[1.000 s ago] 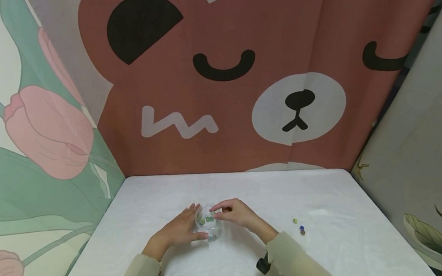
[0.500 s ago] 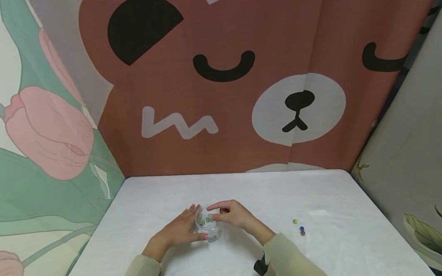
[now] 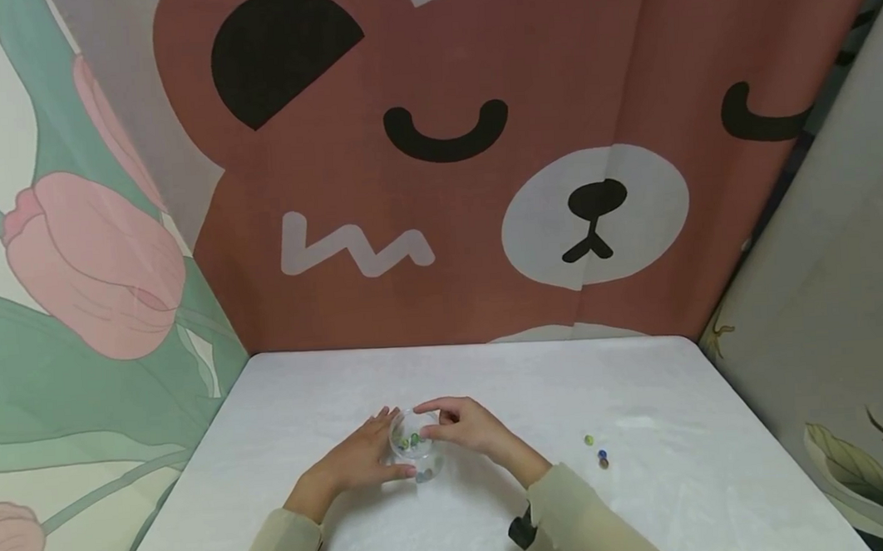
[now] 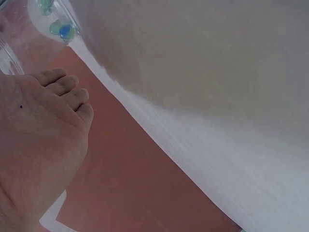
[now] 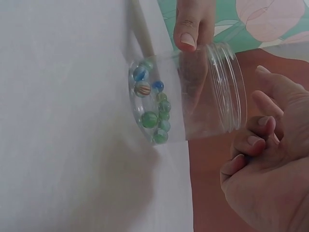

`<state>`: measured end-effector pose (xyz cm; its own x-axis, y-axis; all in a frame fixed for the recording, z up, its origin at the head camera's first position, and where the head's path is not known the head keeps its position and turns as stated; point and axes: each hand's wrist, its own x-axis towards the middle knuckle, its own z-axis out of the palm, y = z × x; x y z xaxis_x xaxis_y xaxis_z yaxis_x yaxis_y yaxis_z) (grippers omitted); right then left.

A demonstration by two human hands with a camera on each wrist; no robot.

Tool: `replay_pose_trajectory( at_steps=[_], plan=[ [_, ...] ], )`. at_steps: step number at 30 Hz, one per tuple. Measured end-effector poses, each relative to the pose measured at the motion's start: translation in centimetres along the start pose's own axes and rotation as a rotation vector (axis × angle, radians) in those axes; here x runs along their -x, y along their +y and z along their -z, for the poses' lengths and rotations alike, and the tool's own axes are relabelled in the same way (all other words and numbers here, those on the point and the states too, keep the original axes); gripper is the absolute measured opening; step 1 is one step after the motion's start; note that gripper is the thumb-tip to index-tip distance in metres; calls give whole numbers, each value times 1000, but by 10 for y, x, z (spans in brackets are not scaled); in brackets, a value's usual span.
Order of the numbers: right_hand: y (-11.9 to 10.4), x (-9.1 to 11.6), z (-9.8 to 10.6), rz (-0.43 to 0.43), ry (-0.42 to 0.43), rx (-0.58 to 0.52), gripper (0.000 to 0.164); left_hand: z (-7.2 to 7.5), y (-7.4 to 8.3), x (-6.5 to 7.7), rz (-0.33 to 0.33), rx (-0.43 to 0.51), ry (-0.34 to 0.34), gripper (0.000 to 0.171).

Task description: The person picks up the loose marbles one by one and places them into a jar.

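Note:
A clear screw-neck jar (image 5: 205, 116) stands uncovered on the white table. Several glass marbles (image 5: 149, 119), green, blue and one striped, lie on its bottom. My left hand (image 3: 357, 461) holds the jar from the left, its thumb on the near side and the fingers at the far side. Over the mouth is my right hand (image 3: 470, 429): thumb and forefinger stand apart, the other fingers curl loosely, and no marble shows between them. To the right on the table lie a yellow-green marble (image 3: 588, 440), a blue marble (image 3: 603, 454) and a brown marble (image 3: 605, 464).
The white table (image 3: 649, 522) ends at a brown bear-print cloth (image 3: 458, 300) behind it. A tulip-print cloth (image 3: 104, 268) hangs at the left and a pale cloth (image 3: 825, 305) at the right. A black device (image 3: 522, 532) sits at my right wrist.
The right thumb and forefinger have spread apart over the jar, and the small thing near their tips a second ago no longer shows. The left hand, jar and loose marbles stay in place.

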<state>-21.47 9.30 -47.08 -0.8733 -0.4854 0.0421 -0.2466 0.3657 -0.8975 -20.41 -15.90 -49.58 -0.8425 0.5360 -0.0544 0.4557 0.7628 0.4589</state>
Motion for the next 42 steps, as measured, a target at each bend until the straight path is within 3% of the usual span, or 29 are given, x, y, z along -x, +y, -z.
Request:
replay_pose_trajectory(
  at_steps=[11, 25, 42],
  plan=[
    [5, 13, 16, -42, 21, 19, 37, 0, 1, 1, 31, 31, 6, 105],
    [19, 36, 56, -74, 40, 16, 37, -2, 0, 0, 0, 3, 14, 107],
    [28, 67, 96, -128, 54, 7, 43, 1, 1, 1, 18, 8, -3, 109]
  ],
)
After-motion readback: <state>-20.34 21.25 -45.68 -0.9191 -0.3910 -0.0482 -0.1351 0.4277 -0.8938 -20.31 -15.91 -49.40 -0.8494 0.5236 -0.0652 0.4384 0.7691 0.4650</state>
